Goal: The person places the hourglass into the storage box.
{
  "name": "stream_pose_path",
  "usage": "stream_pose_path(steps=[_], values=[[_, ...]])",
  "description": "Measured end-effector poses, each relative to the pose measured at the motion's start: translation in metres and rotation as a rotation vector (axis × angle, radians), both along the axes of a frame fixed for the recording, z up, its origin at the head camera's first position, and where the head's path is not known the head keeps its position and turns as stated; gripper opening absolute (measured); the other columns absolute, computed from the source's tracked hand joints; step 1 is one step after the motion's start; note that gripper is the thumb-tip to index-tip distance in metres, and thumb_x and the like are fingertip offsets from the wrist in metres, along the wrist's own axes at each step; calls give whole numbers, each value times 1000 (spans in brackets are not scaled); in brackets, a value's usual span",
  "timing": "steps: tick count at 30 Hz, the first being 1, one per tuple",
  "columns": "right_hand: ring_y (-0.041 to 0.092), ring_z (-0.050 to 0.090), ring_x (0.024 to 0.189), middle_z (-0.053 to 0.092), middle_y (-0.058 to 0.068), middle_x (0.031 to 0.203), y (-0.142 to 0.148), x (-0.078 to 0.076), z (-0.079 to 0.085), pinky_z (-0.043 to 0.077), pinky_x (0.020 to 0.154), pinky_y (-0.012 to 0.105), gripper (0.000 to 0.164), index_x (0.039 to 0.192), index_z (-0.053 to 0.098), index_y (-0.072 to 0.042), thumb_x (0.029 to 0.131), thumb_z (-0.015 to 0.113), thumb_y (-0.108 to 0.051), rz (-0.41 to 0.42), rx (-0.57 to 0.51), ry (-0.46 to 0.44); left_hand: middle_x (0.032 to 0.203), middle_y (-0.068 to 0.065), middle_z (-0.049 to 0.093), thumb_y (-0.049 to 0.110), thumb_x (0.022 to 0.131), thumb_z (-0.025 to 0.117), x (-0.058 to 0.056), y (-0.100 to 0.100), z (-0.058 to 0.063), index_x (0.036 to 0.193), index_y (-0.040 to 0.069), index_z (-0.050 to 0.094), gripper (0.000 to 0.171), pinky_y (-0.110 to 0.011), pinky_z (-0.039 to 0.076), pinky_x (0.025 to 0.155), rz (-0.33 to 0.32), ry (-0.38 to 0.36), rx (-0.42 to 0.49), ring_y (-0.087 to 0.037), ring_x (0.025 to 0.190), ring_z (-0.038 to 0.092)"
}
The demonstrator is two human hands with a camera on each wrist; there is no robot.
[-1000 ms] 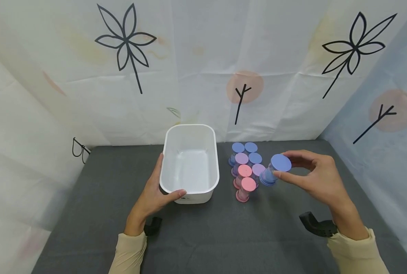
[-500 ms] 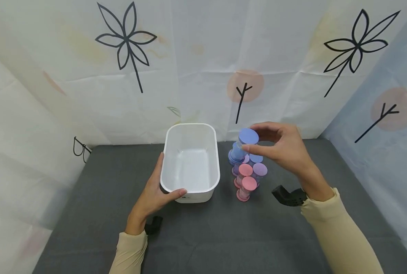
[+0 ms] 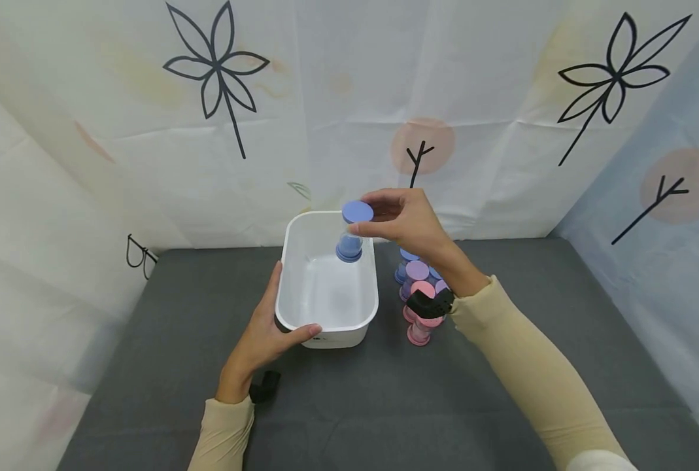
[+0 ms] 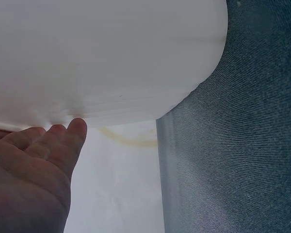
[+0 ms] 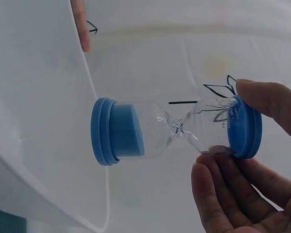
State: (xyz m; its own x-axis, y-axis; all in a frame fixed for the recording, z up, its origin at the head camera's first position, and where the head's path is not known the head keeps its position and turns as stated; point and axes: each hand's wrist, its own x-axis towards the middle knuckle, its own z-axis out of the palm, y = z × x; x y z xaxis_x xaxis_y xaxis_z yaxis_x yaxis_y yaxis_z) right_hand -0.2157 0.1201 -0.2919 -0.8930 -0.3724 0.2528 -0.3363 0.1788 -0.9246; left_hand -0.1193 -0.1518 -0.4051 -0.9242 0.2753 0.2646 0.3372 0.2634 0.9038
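Note:
A blue hourglass [image 3: 350, 247] hangs over the far right part of a white plastic tub [image 3: 325, 297]. My right hand [image 3: 410, 219] pinches it by the upper cap, between thumb and fingertips. In the right wrist view the hourglass [image 5: 177, 127] shows clear bulbs, with its blue sand in the bulb at the end away from the hand. My left hand [image 3: 261, 340] rests against the tub's near left corner, thumb along the near rim. Its straight fingers [image 4: 70, 141] touch the tub's outer wall [image 4: 116, 58] in the left wrist view.
Right of the tub, several more hourglasses stand close together: blue, purple [image 3: 417, 271] and pink [image 3: 418, 333]. My right forearm partly covers them. Dark grey cloth [image 3: 349, 405] covers the table, and a patterned white curtain [image 3: 337, 98] hangs behind it.
My right hand has carried the blue hourglass leftward and away from me, over the group of hourglasses to above the tub. The left hand and tub have stayed in place.

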Motion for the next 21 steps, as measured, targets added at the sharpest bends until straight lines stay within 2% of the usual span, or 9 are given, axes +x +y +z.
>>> stream_pose_path(steps=[5, 8, 12, 15, 19, 21], values=[[23, 72, 93, 75, 10, 104, -24, -18, -12, 56, 84, 35, 39, 115, 74, -1, 80, 87, -12, -3, 18, -24, 162, -16, 28, 6, 77, 86, -1, 0, 1, 163, 5, 4, 119, -51, 42, 102, -5, -1, -17, -29, 129, 48], [22, 71, 94, 74, 10, 105, -37, -26, -19, 56, 84, 35, 42, 117, 73, 0, 80, 87, -13, -14, 40, -42, 160, -16, 30, 6, 77, 86, -1, -1, 0, 163, 6, 4, 119, -53, 43, 101, -9, -6, -9, -29, 127, 49], [21, 70, 97, 74, 11, 107, -51, -35, -27, 55, 85, 35, 46, 121, 71, 0, 81, 87, -14, -44, 79, -76, 160, -9, 33, 9, 78, 87, -5, -3, -10, 164, 14, 4, 120, -56, 42, 102, -6, -5, 6, -27, 127, 50], [20, 70, 96, 74, 11, 106, -61, -39, -32, 55, 84, 34, 47, 121, 71, 0, 80, 88, -15, -74, 100, -111, 159, -10, 33, 9, 78, 87, -5, -3, -11, 164, 14, 4, 120, -54, 43, 101, -6, -4, 10, -27, 127, 50], [18, 70, 95, 75, 9, 104, -73, -45, -41, 54, 84, 33, 46, 117, 72, -2, 78, 90, -17, -107, 126, -151, 157, -20, 35, 6, 78, 86, -2, -2, -2, 164, 9, 4, 119, -50, 47, 97, -17, -2, 7, -32, 125, 52], [18, 70, 95, 75, 7, 103, -79, -47, -47, 54, 85, 33, 47, 117, 73, -2, 77, 91, -19, -124, 152, -166, 156, -20, 36, 6, 78, 86, -2, -2, -1, 163, 8, 4, 118, -50, 48, 97, -17, 2, 3, -33, 125, 52]])
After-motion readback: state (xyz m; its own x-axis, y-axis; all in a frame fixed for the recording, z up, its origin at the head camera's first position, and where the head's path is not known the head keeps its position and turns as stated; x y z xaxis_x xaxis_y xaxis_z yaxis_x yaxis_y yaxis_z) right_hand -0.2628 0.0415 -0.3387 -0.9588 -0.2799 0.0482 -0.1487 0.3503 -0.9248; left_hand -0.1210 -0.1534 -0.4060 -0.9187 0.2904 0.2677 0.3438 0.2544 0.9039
